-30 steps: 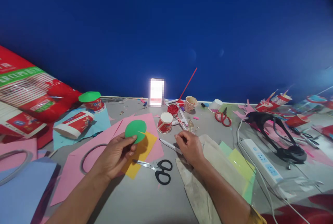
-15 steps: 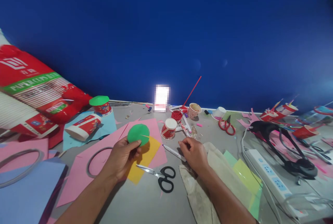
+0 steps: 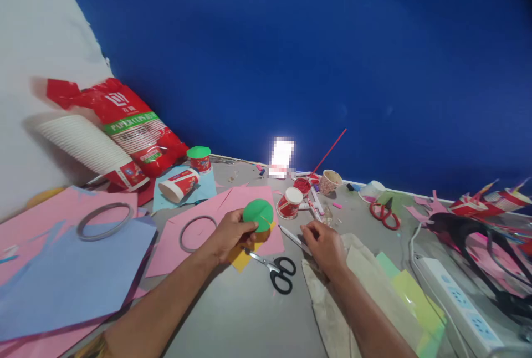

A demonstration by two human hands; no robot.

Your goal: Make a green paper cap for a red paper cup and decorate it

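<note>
My left hand [image 3: 233, 234] pinches a green paper circle [image 3: 256, 214] by its lower left edge; a thin slit runs in from the circle's right side. Below it lies a yellow paper piece [image 3: 241, 260], partly covered by the hand and circle. Black-handled scissors [image 3: 275, 270] rest on the table, blades pointing at the yellow paper. My right hand [image 3: 325, 248] is closed, fingers curled with nothing visible in them, beside a white marker [image 3: 296, 240]. Beyond the circle stands a red and white paper cup [image 3: 290, 205].
Pink paper [image 3: 166, 261] and a grey ring [image 3: 186, 236] lie left. A green-topped cup [image 3: 199, 159] and a lying cup [image 3: 179, 185] stand behind, near stacked cups [image 3: 83, 144]. Red-handled scissors [image 3: 385, 216], a cloth [image 3: 374, 286] and a power strip [image 3: 459, 302] are right.
The view has turned left, shifting the scene rightward. My left hand has brought the green circle a little closer to the upright cup. My right hand stays closed beside the marker.
</note>
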